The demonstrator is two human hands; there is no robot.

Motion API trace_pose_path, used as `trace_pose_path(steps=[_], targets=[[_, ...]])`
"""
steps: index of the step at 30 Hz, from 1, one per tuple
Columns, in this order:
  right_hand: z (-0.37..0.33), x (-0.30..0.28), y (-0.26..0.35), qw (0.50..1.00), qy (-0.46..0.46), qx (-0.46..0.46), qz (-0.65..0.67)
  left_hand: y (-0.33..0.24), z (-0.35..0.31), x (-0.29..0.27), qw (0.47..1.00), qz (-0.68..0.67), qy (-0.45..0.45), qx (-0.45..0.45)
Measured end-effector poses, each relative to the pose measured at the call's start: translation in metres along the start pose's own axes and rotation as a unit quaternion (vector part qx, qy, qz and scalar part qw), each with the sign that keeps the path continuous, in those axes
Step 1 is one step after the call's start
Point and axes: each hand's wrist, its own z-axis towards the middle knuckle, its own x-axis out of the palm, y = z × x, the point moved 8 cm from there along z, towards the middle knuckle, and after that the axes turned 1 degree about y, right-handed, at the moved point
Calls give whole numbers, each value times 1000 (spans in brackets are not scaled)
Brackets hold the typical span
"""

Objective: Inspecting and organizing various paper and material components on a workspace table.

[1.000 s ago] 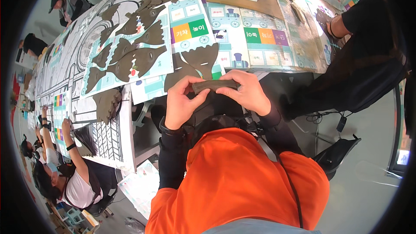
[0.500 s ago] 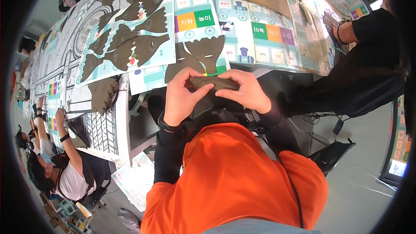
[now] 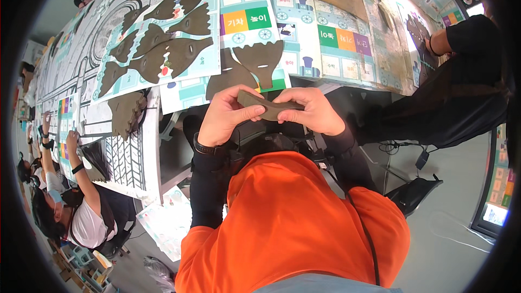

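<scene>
Both my hands hold one dark brown, flexible flat piece [image 3: 269, 110] in front of my chest, just off the table edge. It is bent, with a dip in its middle. My left hand [image 3: 223, 116] pinches its left part between thumb and fingers. My right hand [image 3: 316, 112] pinches the right part, the thumb tips close together. Right beyond my hands, a fan-shaped brown piece [image 3: 259, 57] with a scalloped edge and a small slit lies on a printed sheet [image 3: 190, 93]. A second brown piece [image 3: 225, 78] lies beside it.
Several similar brown pieces [image 3: 187, 57] lie on a printed sheet to the left, and a stack [image 3: 127, 114] overhangs the table edge. A person's dark-clothed limb [image 3: 434, 103] reaches in at the right. Another person [image 3: 87, 211] works at the left. A black bag-like thing [image 3: 415, 198] is low right.
The piece in my hands has been turned and bent: its ridged edge showed before, and now its smooth face does. My hands have shifted slightly. At the left, the other person's hands have moved a little.
</scene>
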Motion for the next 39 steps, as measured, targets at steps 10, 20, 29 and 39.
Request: trace_pose_path(steps=[10, 20, 29, 39], targets=[[12, 0, -1, 992, -90, 41, -80, -16, -5, 4, 938, 268, -191, 103], [9, 10, -14, 993, -11, 50, 107, 2, -1, 1, 998, 44, -49, -5], [18, -12, -9, 996, -64, 65, 15, -17, 9, 5, 963, 229, -123, 67], [48, -207, 24, 908, -311, -30, -280, -18, -8, -8, 968, 151, -159, 120]])
